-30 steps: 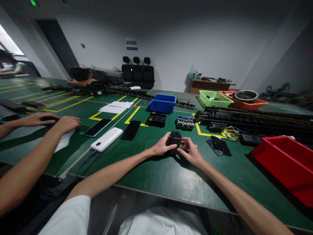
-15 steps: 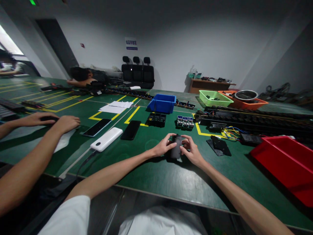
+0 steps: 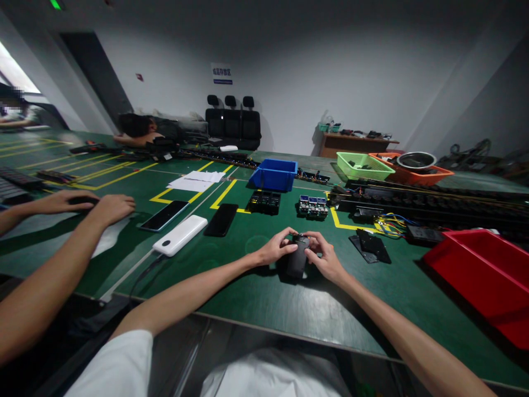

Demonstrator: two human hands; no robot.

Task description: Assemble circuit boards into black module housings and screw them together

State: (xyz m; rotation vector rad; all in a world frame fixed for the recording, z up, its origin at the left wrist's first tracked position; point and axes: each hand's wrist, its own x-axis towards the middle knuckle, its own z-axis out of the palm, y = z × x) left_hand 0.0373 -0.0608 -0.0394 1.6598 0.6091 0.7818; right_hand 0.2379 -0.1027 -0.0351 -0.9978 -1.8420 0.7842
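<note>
Over the middle of the green table [image 3: 256, 286], toward its near edge, a small black case [image 3: 296, 263] is held upright between two hands. The left hand [image 3: 278, 248] grips its left side and the right hand [image 3: 323, 253] its right, both thumbs on the near face and the other fingers curled around the top; whether its bottom touches the table cannot be told. Between the case and the near edge runs a broad stretch of bare tabletop, with room for both forearms.

Beyond the hands, a row of metal blocks [image 3: 313, 207] and a black tray [image 3: 265, 202] stand close by, limiting forward reach. To the left lie a black phone [image 3: 221, 220] and a white power bank [image 3: 181, 236], with a co-worker's hands [image 3: 113, 209] farther out. To the right, two black plates [image 3: 374, 246] overlap, and past them a red bin [image 3: 475, 286] takes up the table's right side.
</note>
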